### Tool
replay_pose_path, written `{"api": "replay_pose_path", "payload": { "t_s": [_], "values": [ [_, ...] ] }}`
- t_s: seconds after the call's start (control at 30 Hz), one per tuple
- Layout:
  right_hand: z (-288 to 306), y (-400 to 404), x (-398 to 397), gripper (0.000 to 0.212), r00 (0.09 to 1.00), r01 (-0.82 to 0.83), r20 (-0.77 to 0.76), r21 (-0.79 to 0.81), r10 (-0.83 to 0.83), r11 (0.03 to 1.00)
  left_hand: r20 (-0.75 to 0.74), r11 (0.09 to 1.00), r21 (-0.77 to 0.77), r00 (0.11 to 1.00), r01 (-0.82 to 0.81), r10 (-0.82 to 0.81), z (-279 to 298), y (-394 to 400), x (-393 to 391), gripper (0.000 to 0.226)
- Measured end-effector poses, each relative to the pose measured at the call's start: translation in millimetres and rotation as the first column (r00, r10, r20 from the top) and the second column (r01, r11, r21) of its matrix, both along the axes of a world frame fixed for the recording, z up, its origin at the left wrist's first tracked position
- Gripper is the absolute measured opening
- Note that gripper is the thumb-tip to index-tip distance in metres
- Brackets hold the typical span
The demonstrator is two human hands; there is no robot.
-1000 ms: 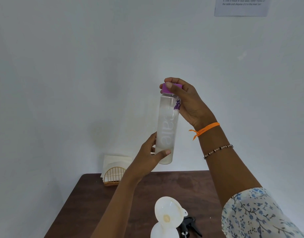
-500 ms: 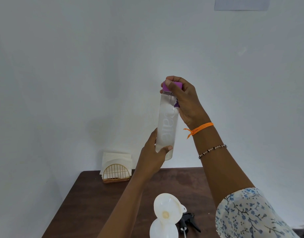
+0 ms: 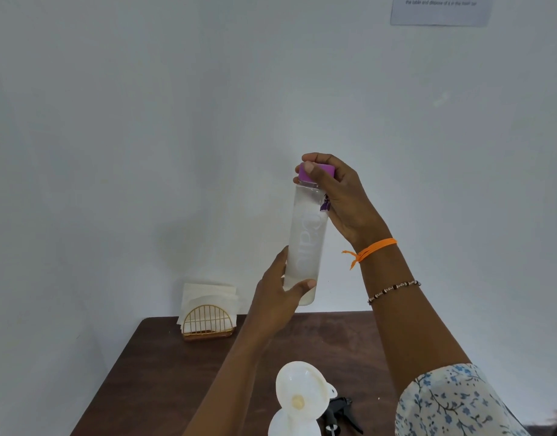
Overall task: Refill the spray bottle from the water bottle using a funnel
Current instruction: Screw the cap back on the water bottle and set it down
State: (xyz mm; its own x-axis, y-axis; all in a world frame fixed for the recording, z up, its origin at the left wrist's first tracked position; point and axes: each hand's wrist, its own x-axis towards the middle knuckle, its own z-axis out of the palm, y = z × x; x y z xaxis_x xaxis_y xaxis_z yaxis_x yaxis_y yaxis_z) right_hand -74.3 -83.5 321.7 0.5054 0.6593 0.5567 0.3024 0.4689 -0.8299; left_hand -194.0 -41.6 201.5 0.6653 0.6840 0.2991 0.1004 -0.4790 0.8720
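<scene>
A frosted clear water bottle with a purple cap is held upright in the air above the table. My left hand grips its lower end. My right hand curls its fingers and thumb round the purple cap. Below, near the bottom edge, a white funnel sits in the neck of the white spray bottle, only the top of which shows. The black spray trigger head lies on the table just right of it.
A dark brown table stands against a white wall. A gold wire napkin holder with white napkins is at the table's back left corner. A printed sheet hangs on the wall at top right.
The view has shifted slightly, and the bottle and both hands sit a little lower in it. My right hand stays on the cap and has shifted its grip slightly.
</scene>
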Motion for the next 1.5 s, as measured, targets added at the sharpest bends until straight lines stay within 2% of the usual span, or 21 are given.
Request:
{"api": "replay_pose_path", "payload": {
  "t_s": [0.1,0.2,0.27,0.43,0.53,0.67,0.87,1.17,1.5],
  "values": [
    [-4.1,1.8,-1.3,0.025,0.998,-0.009,0.055,-0.103,0.015,0.995,-0.015,0.998,-0.055,0.999,0.031,-0.032,-1.0,8.9,-5.3,0.066],
    [-7.5,4.8,-2.4,0.042,0.980,0.054,0.200,-0.254,-0.002,0.966,-0.008,0.994,-0.098,0.999,0.044,-0.045,-4.3,15.6,-8.9,0.066],
    [-12.4,7.5,-0.1,0.046,0.974,0.096,0.225,-0.302,-0.026,0.949,-0.020,0.992,-0.115,0.999,0.042,-0.045,-9.0,18.5,-9.1,0.065],
    [-41.4,19.0,6.9,0.050,0.970,0.175,0.222,-0.331,-0.104,0.927,-0.082,0.987,-0.160,0.996,0.033,-0.046,-31.1,26.1,-6.7,0.062],
    [-69.4,28.1,10.1,0.052,0.963,0.198,0.246,-0.363,-0.112,0.911,-0.147,0.976,-0.219,0.988,0.005,-0.038,-50.7,34.6,-4.7,0.050],
    [-108.0,44.4,15.3,0.056,0.945,0.231,0.305,-0.371,-0.117,0.899,-0.207,0.927,-0.365,0.978,-0.093,0.016,-84.5,50.4,-3.6,0.067],
    [-171.3,77.5,22.3,0.056,0.911,0.282,0.396,-0.385,-0.119,0.879,-0.214,0.856,-0.483,0.973,-0.184,0.088,-115.3,72.3,4.0,0.055],
    [-243.0,122.5,36.1,0.058,0.927,0.284,0.350,-0.418,-0.135,0.863,-0.263,0.797,-0.535,0.952,-0.281,0.159,-142.6,98.2,16.2,0.053],
    [-274.7,155.2,55.0,0.057,0.922,0.306,0.352,-0.415,-0.159,0.857,-0.289,0.768,-0.546,0.936,-0.335,0.203,-156.3,118.5,34.8,0.050]
  ]
}}
